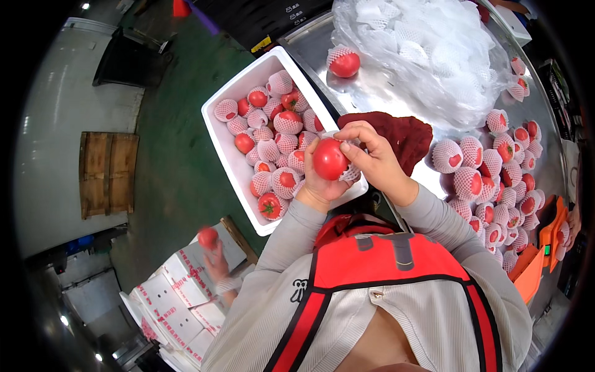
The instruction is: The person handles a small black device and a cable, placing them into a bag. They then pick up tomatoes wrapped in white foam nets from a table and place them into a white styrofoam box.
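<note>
A red tomato rests in my left hand, above the near right edge of a white foam box. My right hand pinches the white foam net sleeve at the tomato's right side; the sleeve covers only part of it. Many tomatoes in foam nets, such as one with a green calyx, fill the box. A dark red cloth lies on the metal table just beyond my right hand.
A clear bag of foam nets and a netted tomato are on the table. Netted tomatoes are piled at right. Another person's hand is near a blurred tomato above printed cartons. A person's hand shows far right.
</note>
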